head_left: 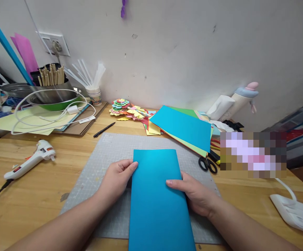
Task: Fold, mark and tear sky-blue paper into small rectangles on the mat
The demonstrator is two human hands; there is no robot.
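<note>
A wooden table (pixel 70 157) filled my view, a gray mat (pixel 88 188) at its center, the print in the mat's far left corner too small to read. Over the mat, past its near edge, I held a blue paper (pixel 156 209) between both hands. Beyond it lay a fanned paper stack (pixel 185 127), blue on top. Far left, a metal pot (pixel 53 94) bristled with wooden sticks (pixel 51 76). My right hand (pixel 197 193) was half-curled, thumb flat on the blue paper, fingers under its right edge; my left hand (pixel 117 177), nearly closed, pinched the upper left edge. A white glue gun (pixel 30 162) lay left of the mat. Stacked paper cups (pixel 96 97), brightly patterned, held white strips (pixel 85 75). A cord's white tag (pixel 87 119) bore print I could not read.
</note>
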